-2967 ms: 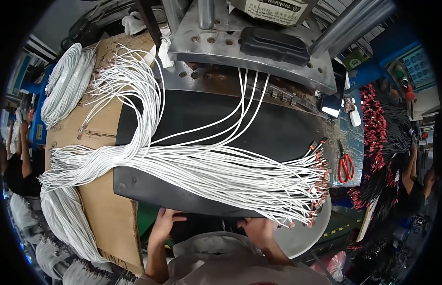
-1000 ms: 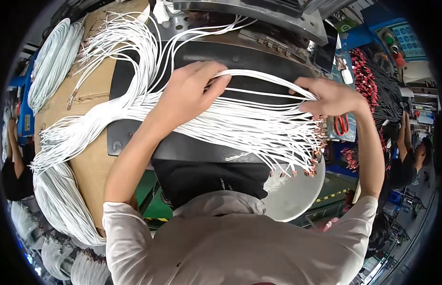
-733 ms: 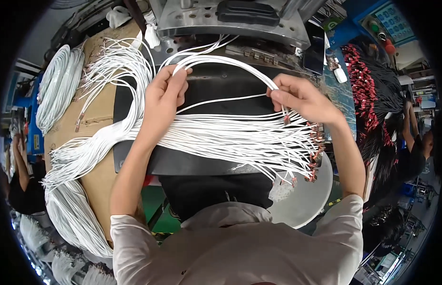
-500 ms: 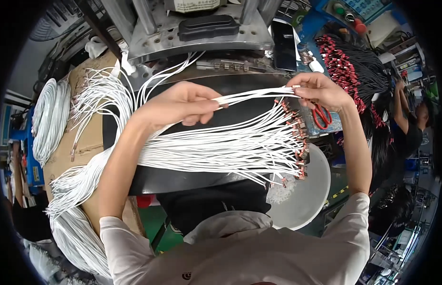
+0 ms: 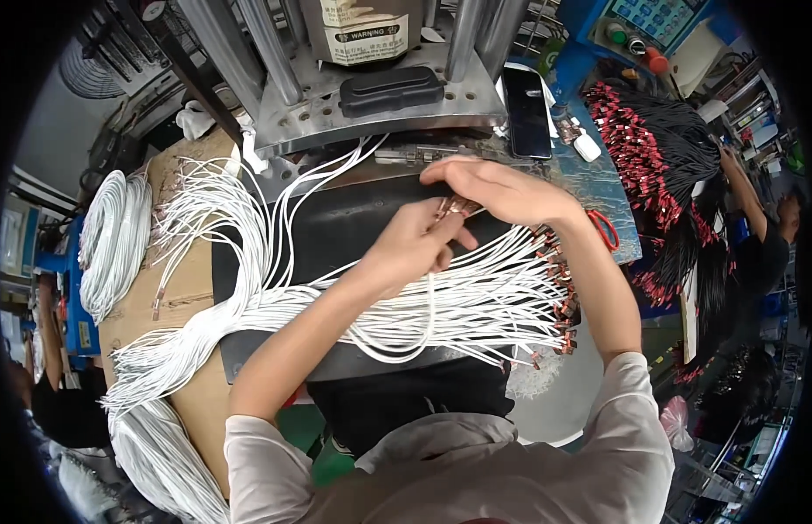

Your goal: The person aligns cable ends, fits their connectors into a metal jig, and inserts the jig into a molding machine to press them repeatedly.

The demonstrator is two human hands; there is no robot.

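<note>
Over the bench, my left hand [image 5: 410, 244] grips a few white cables near their ends, with copper-coloured connectors [image 5: 454, 207] sticking up past the fingers. A slack loop from these cables hangs below the hand. My right hand [image 5: 502, 190] is beside the connectors, its fingers stretched out together; its palm side is hidden. Beneath both hands lies a wide bundle of white cables [image 5: 485, 301] on a black mat [image 5: 336, 218], its connector ends fanned out to the right. The bundle runs left toward a tied gathering.
A metal press [image 5: 388, 127] with thick posts stands at the far side. A phone [image 5: 526, 113] and red-handled tool [image 5: 603, 229] lie at the right. Coiled white cables [image 5: 116, 244] are at left, black cables with red ends [image 5: 629, 140] at right. A pale tub [image 5: 554, 410] sits below the edge.
Both hands have come together over the mat. My left hand now holds the connector end that my right hand pinched; my right hand has released it and straightened its fingers. The held cables now sag.
</note>
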